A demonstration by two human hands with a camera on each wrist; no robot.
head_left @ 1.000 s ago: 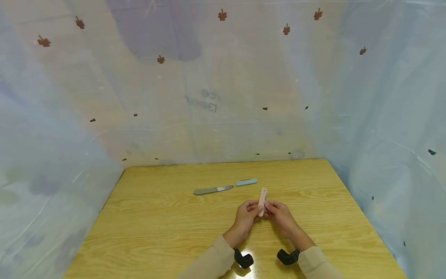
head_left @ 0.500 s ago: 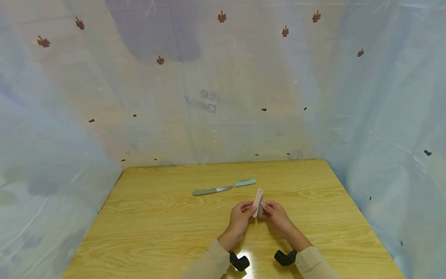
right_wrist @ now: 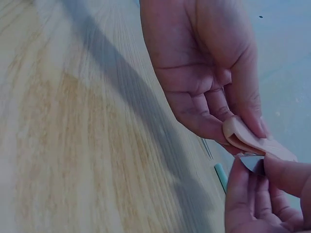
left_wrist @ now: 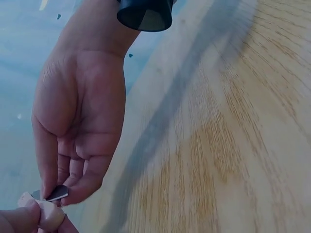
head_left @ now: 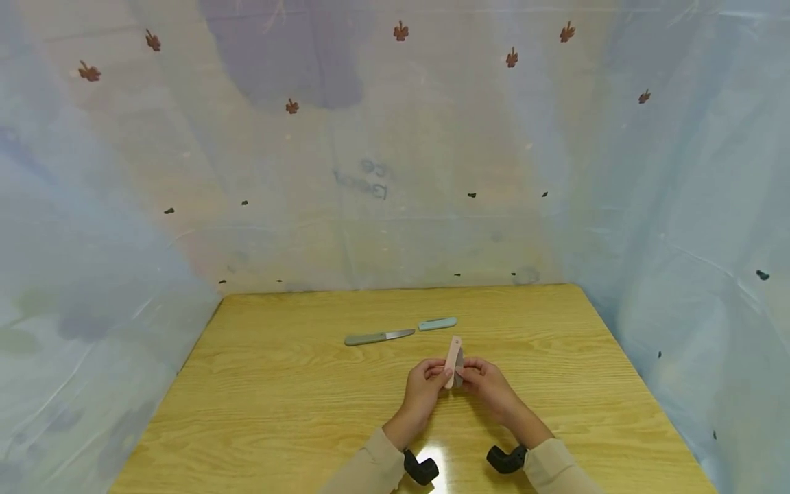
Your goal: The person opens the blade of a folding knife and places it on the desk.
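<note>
My left hand (head_left: 422, 390) grips the pink handle of a folding knife (head_left: 454, 351) between thumb and fingers, its hinge end pointing away from me. The blade (head_left: 459, 361) stands partly out of the handle, on the right side. Thumb and fingers of my right hand (head_left: 496, 391) pinch this blade. In the left wrist view, the right hand (left_wrist: 80, 111) holds the blade's dark tip (left_wrist: 58, 192) beside the pink handle (left_wrist: 50, 217). The right wrist view shows the slot in the handle (right_wrist: 252, 141) and the blade (right_wrist: 252, 163) below it.
Beyond my hands, a folding knife with an olive-green handle (head_left: 365, 339) lies unfolded, its blade pointing right. Next to its tip lies a folded light-blue knife (head_left: 437, 324). Both are on the wood-grain table (head_left: 278, 391). A printed sheet (head_left: 345, 240) hangs behind and at both sides.
The pink knife's blade has swung partly out of its handle to the right. Both hands have shifted slightly left with the knife. The other two knives lie as before.
</note>
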